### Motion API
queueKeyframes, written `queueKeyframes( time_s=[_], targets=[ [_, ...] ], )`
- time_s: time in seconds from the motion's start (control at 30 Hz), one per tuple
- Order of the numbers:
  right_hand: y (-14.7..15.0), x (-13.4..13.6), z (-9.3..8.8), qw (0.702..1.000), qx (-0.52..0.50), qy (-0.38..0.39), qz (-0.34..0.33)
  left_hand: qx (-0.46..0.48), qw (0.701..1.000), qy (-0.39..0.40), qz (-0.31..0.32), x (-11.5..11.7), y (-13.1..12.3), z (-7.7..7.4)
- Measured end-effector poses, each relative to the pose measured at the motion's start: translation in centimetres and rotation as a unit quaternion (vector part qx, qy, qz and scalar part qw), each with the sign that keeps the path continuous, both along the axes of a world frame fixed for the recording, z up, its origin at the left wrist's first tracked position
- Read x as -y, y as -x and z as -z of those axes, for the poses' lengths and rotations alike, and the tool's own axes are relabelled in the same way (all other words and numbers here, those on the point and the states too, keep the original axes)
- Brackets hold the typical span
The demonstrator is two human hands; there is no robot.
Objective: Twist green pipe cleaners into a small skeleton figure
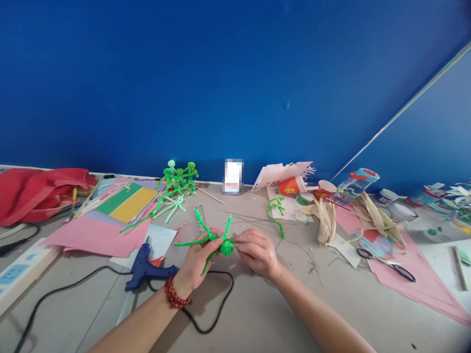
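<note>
In the middle of the head view, my left hand [198,258] is closed around a bright green pipe-cleaner figure [226,247]. Its body is a tightly coiled ball, and several fuzzy limbs stick out to the left, up and down. A red bead bracelet [176,293] circles my left wrist. My right hand [256,251] pinches at the right side of the coil; its fingertips seem to hold an end of the pipe cleaner, though they mostly cover it. Another green pipe-cleaner piece [275,211] lies on the table beyond my right hand.
A blue glue gun [144,268] with a black cord lies left of my hands. Several green pipe-cleaner figures [180,176] stand by the blue wall. Pink paper [99,235] and a white power strip [22,274] are left; scissors [386,264], corn husks [326,220] and paper cups [292,186] right.
</note>
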State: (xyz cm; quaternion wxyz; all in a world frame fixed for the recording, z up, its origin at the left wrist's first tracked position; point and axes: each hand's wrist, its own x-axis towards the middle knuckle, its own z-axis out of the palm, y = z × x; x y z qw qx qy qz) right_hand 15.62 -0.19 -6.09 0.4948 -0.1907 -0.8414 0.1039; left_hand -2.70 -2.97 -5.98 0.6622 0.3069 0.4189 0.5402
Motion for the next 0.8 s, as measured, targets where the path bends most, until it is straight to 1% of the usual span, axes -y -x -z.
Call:
queueKeyframes(
  time_s=[0.07, 0.1, 0.17, 0.23, 0.3, 0.37, 0.47, 0.53, 0.6, 0.67, 0.73, 0.8],
  targets=[
    [-0.1, 0.1, 0.0, 1.0, -0.001, 0.028, -0.012, -0.005, 1.0, -0.003, 0.001, -0.1, 0.1, 0.3],
    [-0.2, 0.1, -0.1, 0.998, -0.004, 0.055, -0.023, -0.007, 1.0, -0.006, 0.002, -0.1, 0.1, 0.4],
    [-0.5, 0.1, -0.3, 0.988, -0.012, 0.146, -0.056, -0.013, 1.0, -0.019, 0.0, -0.2, 0.2, 0.6],
    [-0.9, -0.1, -0.6, 0.958, -0.032, 0.271, -0.093, -0.02, 0.999, -0.035, 0.002, -0.2, 0.2, 0.8],
    [-1.0, -0.4, -1.0, 0.917, -0.056, 0.379, -0.11, -0.028, 0.998, -0.05, 0.01, -0.2, 0.1, 0.9],
    [-0.8, -0.7, -1.4, 0.89, -0.057, 0.441, -0.103, -0.042, 0.997, -0.062, 0.019, -0.1, 0.0, 1.0],
    [-0.2, -0.9, -1.8, 0.872, -0.033, 0.479, -0.091, -0.063, 0.995, -0.071, 0.024, 0.0, -0.1, 0.7],
    [0.0, -0.9, -1.8, 0.866, -0.034, 0.489, -0.095, -0.074, 0.994, -0.074, 0.03, 0.0, -0.1, 0.4],
    [0.0, -1.0, -1.7, 0.877, -0.038, 0.469, -0.097, -0.076, 0.993, -0.076, 0.041, 0.0, -0.1, 0.2],
    [-0.3, -1.1, -1.7, 0.908, -0.027, 0.407, -0.093, -0.058, 0.995, -0.069, 0.053, -0.1, 0.0, 0.3],
    [-0.5, -1.3, -1.8, 0.943, -0.007, 0.316, -0.099, -0.026, 0.996, -0.056, 0.061, -0.2, 0.0, 0.5],
    [-0.7, -1.6, -2.0, 0.966, 0.012, 0.233, -0.111, -0.003, 0.997, -0.047, 0.067, -0.2, 0.0, 0.8]
  ],
)
